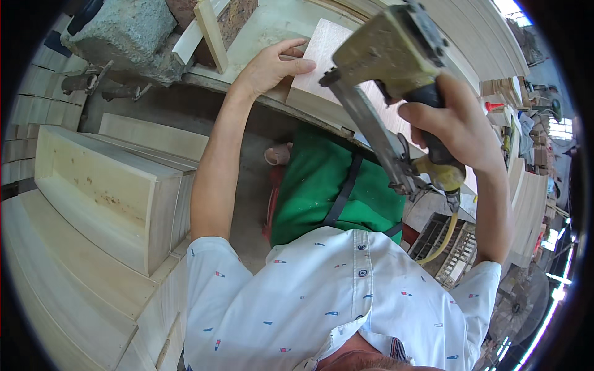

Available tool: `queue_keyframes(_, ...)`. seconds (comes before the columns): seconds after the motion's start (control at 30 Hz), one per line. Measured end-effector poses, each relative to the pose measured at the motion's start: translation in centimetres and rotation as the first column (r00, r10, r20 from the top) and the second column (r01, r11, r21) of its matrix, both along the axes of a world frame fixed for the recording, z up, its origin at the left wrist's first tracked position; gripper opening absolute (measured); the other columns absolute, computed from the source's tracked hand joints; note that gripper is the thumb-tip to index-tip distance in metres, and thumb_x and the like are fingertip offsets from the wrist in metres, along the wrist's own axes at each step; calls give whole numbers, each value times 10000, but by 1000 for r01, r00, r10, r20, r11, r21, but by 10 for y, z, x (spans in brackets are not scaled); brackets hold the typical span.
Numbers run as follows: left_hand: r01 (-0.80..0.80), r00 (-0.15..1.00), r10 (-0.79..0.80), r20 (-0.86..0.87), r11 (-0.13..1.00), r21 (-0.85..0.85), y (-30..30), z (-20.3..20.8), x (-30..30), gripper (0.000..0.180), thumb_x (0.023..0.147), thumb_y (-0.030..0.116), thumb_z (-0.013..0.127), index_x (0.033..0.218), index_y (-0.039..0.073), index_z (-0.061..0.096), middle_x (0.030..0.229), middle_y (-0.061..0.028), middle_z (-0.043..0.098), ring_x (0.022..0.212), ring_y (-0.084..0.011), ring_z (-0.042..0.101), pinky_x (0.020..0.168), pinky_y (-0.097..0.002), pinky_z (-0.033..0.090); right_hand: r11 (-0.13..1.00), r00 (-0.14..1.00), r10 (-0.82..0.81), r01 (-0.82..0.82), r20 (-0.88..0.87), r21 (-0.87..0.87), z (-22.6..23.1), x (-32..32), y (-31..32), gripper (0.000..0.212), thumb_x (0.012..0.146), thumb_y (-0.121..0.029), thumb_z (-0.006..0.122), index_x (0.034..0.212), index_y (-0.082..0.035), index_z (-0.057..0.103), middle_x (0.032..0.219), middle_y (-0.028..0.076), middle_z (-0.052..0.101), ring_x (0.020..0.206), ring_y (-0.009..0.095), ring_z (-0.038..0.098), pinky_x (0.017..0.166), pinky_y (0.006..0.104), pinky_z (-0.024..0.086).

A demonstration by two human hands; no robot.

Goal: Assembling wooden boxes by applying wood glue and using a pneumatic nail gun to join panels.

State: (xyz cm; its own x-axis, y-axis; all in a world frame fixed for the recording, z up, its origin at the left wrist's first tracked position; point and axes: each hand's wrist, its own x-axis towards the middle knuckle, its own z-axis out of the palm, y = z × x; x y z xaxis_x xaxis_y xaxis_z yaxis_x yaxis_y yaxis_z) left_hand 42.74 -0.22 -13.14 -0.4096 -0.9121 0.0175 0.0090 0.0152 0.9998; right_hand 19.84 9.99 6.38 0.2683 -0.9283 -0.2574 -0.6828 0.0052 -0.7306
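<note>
My right hand (455,123) is wrapped round the black grip of a worn, yellowish nail gun (387,52), raised above the workbench. A yellow air hose (442,241) runs down from the gun's handle. Beneath the gun lies a shallow wooden box (322,52), its flat, pinkish-grained panel facing up and a pale side toward me. My left hand (266,71) grips the box at its left end, thumb on the corner and the other fingers partly hidden behind it. The gun hides much of the box's right part, and I cannot tell whether its nose touches the wood.
Pale wooden drawers (151,179) are stacked at my left. On the bench (272,31), a rough stone block (127,37) and wood strips (210,37) sit at the far left. Long boards (470,37) are piled at the far right. A plastic crate (445,241) stands near my right elbow.
</note>
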Motion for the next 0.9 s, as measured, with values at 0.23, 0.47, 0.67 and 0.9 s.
queue_keyframes(0.23,-9,999,4,54,997,79,9,8,3,712,731,273,738,1327,12,448,1175,-162,575,1028,-216,582,870,-329,466,998,993,51,-53,-106,-19,-8,27,-9,264,770,-191,640,809,58,559,583,50,566,509,87,561,466,252,435)
queue_keyframes(0.47,-9,1000,8,19,999,39,8,1,3,649,759,223,700,1318,6,454,1142,-160,592,980,-196,605,835,-318,487,997,993,48,-53,-104,-47,-14,30,-7,261,772,-192,630,808,58,565,583,53,566,501,85,551,458,253,429)
queue_keyframes(0.67,-10,1000,9,17,1000,14,7,2,1,664,757,253,696,1315,-9,449,1115,-155,608,948,-191,620,816,-311,500,996,974,64,-48,-216,81,-8,29,-11,330,812,-224,647,1000,27,546,707,52,569,560,93,579,511,228,478)
queue_keyframes(0.9,0,996,4,-88,999,42,7,0,-1,706,740,291,733,1316,-6,452,1124,-142,598,989,-209,599,829,-315,488,998,994,47,-50,-104,-26,-5,26,-8,229,790,-158,621,849,49,544,599,62,560,507,96,542,469,264,431)
